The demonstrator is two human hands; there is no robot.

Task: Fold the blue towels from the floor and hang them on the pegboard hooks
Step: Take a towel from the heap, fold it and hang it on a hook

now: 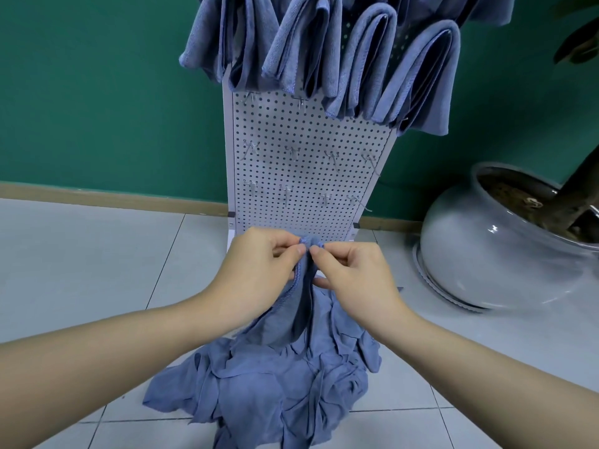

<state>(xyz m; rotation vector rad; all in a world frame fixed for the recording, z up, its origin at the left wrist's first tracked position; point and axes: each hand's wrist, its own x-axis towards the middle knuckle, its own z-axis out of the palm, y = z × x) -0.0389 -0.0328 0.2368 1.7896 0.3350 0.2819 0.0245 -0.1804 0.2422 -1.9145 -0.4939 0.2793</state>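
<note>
A blue towel (299, 306) hangs lifted from the floor pile (259, 384), its top edge bunched between both hands. My left hand (259, 273) pinches that edge from the left, and my right hand (353, 277) pinches it from the right, thumbs almost touching. Straight ahead stands the white pegboard (304, 163). Several folded blue towels (340, 56) hang from hooks on its upper part. Bare metal hooks (291, 152) stick out in the lower rows.
A round white plant pot (486, 254) with a dark trunk stands on the tiled floor to the right of the pegboard. A green wall with a tan skirting board runs behind. Pale floor tiles lie to the left of the pile.
</note>
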